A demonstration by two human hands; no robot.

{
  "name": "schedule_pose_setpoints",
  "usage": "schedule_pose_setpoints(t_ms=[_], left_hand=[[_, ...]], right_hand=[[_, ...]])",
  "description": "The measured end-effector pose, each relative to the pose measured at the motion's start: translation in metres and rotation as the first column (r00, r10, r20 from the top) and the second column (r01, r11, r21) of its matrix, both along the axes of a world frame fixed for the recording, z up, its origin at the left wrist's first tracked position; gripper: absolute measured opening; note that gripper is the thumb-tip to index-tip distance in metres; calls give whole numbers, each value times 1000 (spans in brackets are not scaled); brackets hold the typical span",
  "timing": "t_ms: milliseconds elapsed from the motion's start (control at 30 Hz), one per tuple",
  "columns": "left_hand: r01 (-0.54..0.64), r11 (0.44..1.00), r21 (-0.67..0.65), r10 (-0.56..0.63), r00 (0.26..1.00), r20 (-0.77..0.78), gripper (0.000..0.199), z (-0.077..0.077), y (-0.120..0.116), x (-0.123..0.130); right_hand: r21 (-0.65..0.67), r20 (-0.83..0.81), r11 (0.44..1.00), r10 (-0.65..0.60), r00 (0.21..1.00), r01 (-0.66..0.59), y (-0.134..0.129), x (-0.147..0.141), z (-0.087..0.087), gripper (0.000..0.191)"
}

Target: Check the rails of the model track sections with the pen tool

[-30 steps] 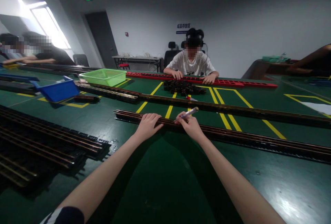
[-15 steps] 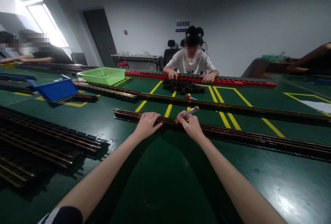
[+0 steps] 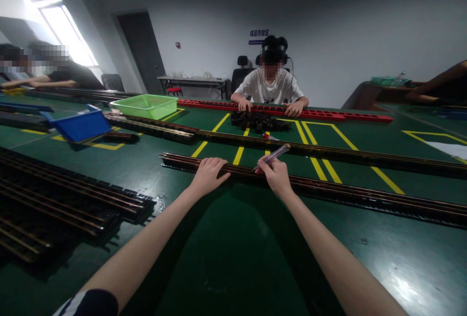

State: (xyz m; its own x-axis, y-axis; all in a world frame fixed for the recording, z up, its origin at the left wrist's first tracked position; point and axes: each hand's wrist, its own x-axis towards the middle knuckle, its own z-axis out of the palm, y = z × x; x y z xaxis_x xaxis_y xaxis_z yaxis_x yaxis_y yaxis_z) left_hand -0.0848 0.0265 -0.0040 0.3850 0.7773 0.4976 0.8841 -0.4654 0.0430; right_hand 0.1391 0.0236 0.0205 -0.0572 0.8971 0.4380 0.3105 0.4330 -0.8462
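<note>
A long dark strip with copper-coloured rods along it (image 3: 350, 195) lies across the green table in front of me. Near its left end my left hand (image 3: 209, 176) rests flat on top, fingers over the strip and thumb spread to the right. My right hand (image 3: 276, 176) is closed around a slim screwdriver with a translucent handle (image 3: 278, 152). The handle leans up to the right, and its thin tip points down at the strip; whether the tip touches it I cannot tell.
Similar strips (image 3: 73, 184) lie at the left, and another long strip (image 3: 328, 154) runs farther back. Beyond are a blue bin (image 3: 78, 125), a green basket (image 3: 146, 106), a pile of dark parts (image 3: 257, 121) and a red rack (image 3: 350, 116). A co-worker (image 3: 270, 85) sits opposite.
My right hand has shifted a little to the right along the strip with the screwdriver. My left hand has stayed in place.
</note>
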Motion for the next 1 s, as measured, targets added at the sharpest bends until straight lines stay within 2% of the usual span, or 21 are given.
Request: schedule_pose_setpoints(t_ms=[267,667,1000], left_hand=[[3,1000,4,-3,1000,3,31,-1,1,0],[13,1000,-10,-13,1000,12,31,2,-1,1],[6,1000,-5,-6,1000,13,32,-1,0,0]], right_hand=[[3,144,998,55,988,-56,-4,-2,3,17],[-49,157,997,67,985,-60,0,-1,1,15],[30,105,999,24,994,-28,-2,-2,-6,20]])
